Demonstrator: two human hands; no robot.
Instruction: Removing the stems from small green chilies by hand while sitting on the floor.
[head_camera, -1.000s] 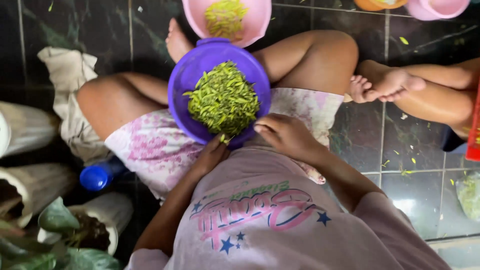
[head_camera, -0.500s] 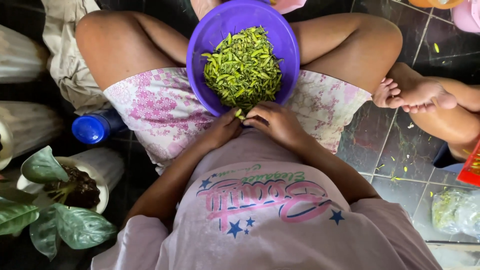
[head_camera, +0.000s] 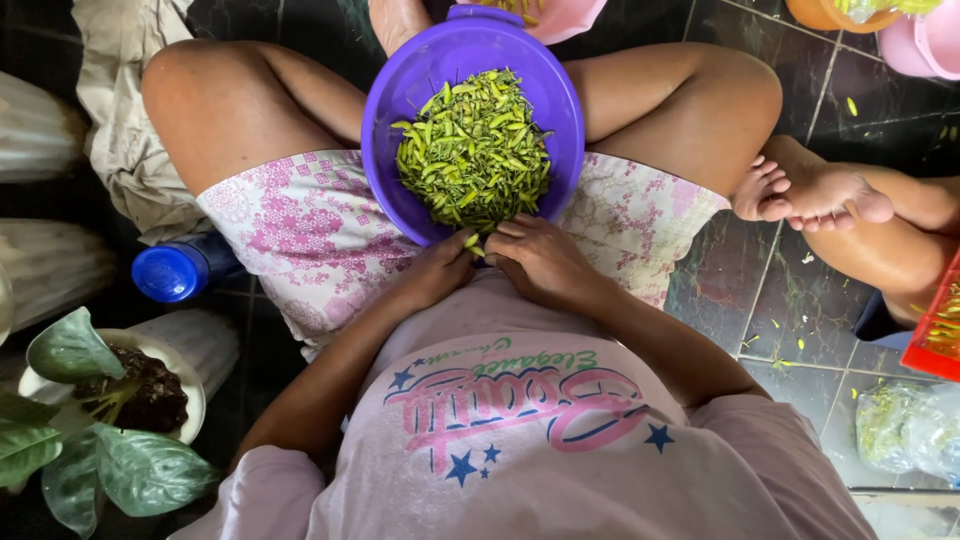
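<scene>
dark tile floor (head_camera: 790, 320), purple bowl (head_camera: 400, 90) now nearer, both hands (head_camera: 545, 262) pinching pod (head_camera: 471, 241)

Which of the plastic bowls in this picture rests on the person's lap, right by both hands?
The purple bowl of green pods; the pink and orange ones sit away on the floor.

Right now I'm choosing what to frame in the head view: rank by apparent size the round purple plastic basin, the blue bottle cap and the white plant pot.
1. Round purple plastic basin, clearly largest.
2. White plant pot, partly hidden by leaves.
3. Blue bottle cap, smallest.
</scene>
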